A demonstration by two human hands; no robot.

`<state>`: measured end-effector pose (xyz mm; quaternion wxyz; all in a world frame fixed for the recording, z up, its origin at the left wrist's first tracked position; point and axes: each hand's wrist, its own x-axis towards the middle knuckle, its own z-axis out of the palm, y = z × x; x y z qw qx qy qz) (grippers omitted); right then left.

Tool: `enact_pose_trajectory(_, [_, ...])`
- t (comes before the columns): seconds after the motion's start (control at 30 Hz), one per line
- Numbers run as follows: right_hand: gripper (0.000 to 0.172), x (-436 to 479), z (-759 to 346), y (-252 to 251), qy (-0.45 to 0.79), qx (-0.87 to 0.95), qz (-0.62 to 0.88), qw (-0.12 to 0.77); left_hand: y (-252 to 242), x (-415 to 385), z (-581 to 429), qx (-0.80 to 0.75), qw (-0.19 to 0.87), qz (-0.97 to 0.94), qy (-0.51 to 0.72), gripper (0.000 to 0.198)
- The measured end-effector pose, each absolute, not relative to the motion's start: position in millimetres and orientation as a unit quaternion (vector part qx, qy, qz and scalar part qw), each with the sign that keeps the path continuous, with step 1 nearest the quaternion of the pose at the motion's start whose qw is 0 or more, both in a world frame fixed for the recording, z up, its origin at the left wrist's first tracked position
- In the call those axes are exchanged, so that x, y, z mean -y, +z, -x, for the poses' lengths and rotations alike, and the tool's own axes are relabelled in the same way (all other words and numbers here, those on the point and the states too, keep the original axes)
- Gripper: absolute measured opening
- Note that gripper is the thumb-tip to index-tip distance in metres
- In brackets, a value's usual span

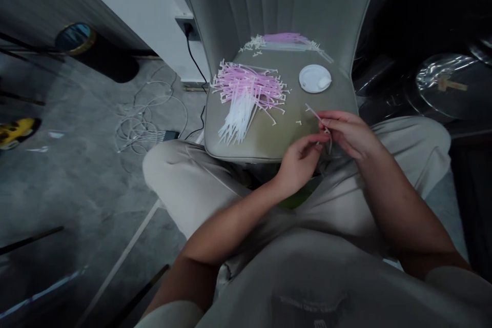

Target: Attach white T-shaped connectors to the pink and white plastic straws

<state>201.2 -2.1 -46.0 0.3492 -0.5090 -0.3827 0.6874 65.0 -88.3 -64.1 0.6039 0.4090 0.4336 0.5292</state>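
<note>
My right hand (pixel 348 133) pinches a thin pinkish stick (pixel 313 113) with a small white end piece, above the front right of a grey chair seat (pixel 269 138). Close against it, my left hand (pixel 302 161) has its thumb and fingers closed at the lower part of the stick; what exactly they grip is too small to make out. To the left on the seat lies a heap of pink sticks with white end pieces (pixel 249 79), with a bundle of white sticks (pixel 240 113) partly over it. One small white piece (pixel 299 123) lies near my hands.
A round white dish (pixel 307 73) rests on the seat's right side. More pink sticks (pixel 284 37) lie along the backrest. Left on the floor are coiled cables (pixel 142 123) and a dark cylinder (pixel 103 59). A plug sits in a wall socket (pixel 186 28).
</note>
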Motion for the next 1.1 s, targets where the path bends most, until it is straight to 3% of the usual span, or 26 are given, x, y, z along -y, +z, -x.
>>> enact_pose_trajectory(0.1, [0.020, -2.2, -205.5, -46.9, 0.676, 0.379, 0.503, 0.381, -59.0, 87.9, -44.5, -0.455, 0.553, -0.478, 0.508, 0.021])
enact_pose_trajectory(0.23, [0.017, -8.1, -209.2, -49.9, 0.638, 0.394, 0.517, 0.413, -66.8, 64.4, -13.3, -0.570, 0.346, -0.591, 0.454, 0.025])
enact_pose_trajectory(0.5, [0.024, -11.2, -209.5, -54.5, 0.621, 0.435, 0.523, 0.390, -83.8, 25.0, -18.6, -0.637, 0.120, -0.739, 0.184, 0.026])
enact_pose_trajectory(0.83, [0.010, -14.1, -205.7, -69.1, 0.640, 0.410, 0.505, 0.409, -79.7, 9.5, -23.5, -0.616, 0.188, -0.747, 0.164, 0.024])
enact_pose_trajectory(0.97, [0.024, -14.5, -201.0, -72.1, 0.613, 0.440, 0.503, 0.422, -82.4, 9.3, -21.2, -0.595, 0.245, -0.725, 0.248, 0.023])
enact_pose_trajectory(1.1, [0.022, -16.4, -196.4, -74.6, 0.573, 0.490, 0.524, 0.397, -81.6, 10.7, -15.0, -0.563, 0.262, -0.692, 0.369, 0.031])
